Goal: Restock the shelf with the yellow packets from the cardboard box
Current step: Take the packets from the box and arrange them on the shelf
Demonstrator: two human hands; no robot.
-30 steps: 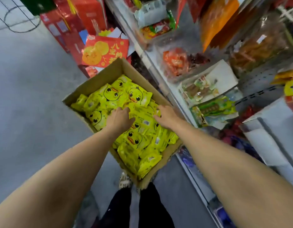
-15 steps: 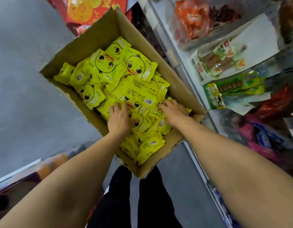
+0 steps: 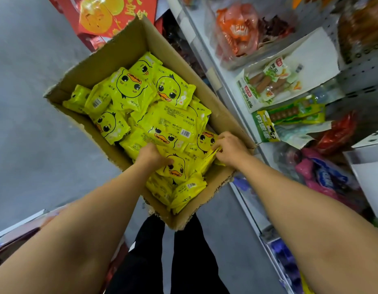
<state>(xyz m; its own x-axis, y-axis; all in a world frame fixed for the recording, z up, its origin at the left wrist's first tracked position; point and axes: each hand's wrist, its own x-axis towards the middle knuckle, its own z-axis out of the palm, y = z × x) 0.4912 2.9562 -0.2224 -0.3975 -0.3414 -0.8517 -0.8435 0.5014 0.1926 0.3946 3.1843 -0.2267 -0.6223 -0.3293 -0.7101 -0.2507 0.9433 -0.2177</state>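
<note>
Packets (image 3: 141,107): they lie heaped in the box (image 3: 111,58), glossy, loose, overlapping at all angles; none of them shows on the shelf (image 3: 207,60) yet.
Left hand (image 3: 151,155): it rests on the pile near the box's near side, fingers bent over a duck-faced packet (image 3: 177,166); I judge this a grip on its left edge, though the fingertips are hidden under my knuckles.
Right hand (image 3: 230,147): fingers curled, pinching the thin edge of a packet by the box's right wall, just beside the shelf.
Slip risk: the film looks slick, so an edge pinch could let a packet slide out as I lift.
Spill risk: the stack is loose; pulling one from under its neighbours could drag others over the low near wall onto the floor (image 3: 35,124).
Box risk: it stands against my legs, just beside the shelf; a knock from my knee could tip it.
Shelf risk: the shelf beside me is crowded with other goods, including a sausage pack (image 3: 266,83); pushing packets in blind could shove those off or mix stock.
Count risk: I cannot tell whether either hand holds one packet or several.
</note>
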